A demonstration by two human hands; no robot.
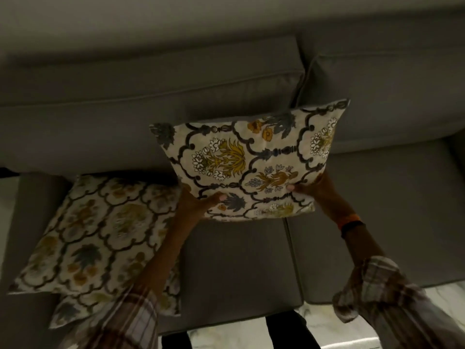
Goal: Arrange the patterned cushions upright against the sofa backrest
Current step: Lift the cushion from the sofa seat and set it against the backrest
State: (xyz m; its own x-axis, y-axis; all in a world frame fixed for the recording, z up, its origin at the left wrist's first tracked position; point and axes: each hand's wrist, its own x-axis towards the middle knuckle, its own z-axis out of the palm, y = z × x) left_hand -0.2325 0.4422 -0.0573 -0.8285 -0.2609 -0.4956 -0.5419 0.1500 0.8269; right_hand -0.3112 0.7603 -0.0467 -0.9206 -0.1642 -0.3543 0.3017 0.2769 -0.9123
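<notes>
From the head camera, looking down over the sofa: the left hand [201, 201] and the right hand [310, 186] are both closed on the lower edge of a patterned cushion [249, 159], thumbs pressed onto its printed face and the remaining fingers hidden behind it. The cushion is carried in the air, its far edge tipped toward the backrest [151, 96] just beyond the hands, over the seam where two seat pads [239, 268] meet. It looks clear of the seat, though contact at the back edge cannot be told.

To the left of the left hand, near that forearm, a second cushion [95, 238] lies flat on the seat beside the armrest [30, 222], with what seems to be another cushion's corner showing under its near edge.

The step in hand appears to be the placing of the first cushion. The next move calls for lowering its bottom edge to the seat, leaning its top against the backrest, and letting go only once it stands. The flat cushions would follow.

No brand, label or writing can be read; the cushions show only a floral and trellis print.
</notes>
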